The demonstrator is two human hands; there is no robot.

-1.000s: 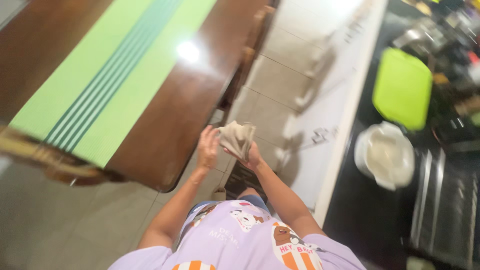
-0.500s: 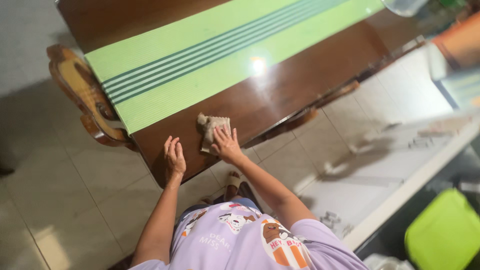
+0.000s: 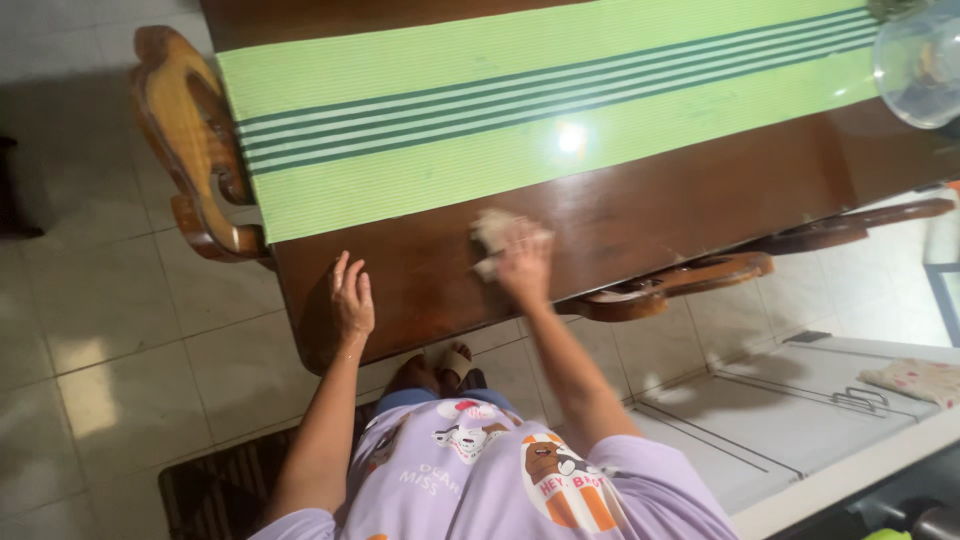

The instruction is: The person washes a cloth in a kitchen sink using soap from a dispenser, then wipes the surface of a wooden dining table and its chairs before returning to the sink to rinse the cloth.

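Note:
My right hand presses a crumpled beige cloth flat against the dark brown wooden table; both are motion-blurred. My left hand lies open, palm down, on the table near its corner edge, holding nothing. A green striped runner covers the table's middle, just beyond the cloth.
A carved wooden chair stands at the table's left end, and another chair is tucked under the near side. A clear glass bowl sits at the table's far right. White cabinet doors lie lower right, and a dark mat is underfoot.
My right hand slid the cloth to the right along the table. Before that it carried the cloth from the air down onto the table. My left hand settled on the edge.

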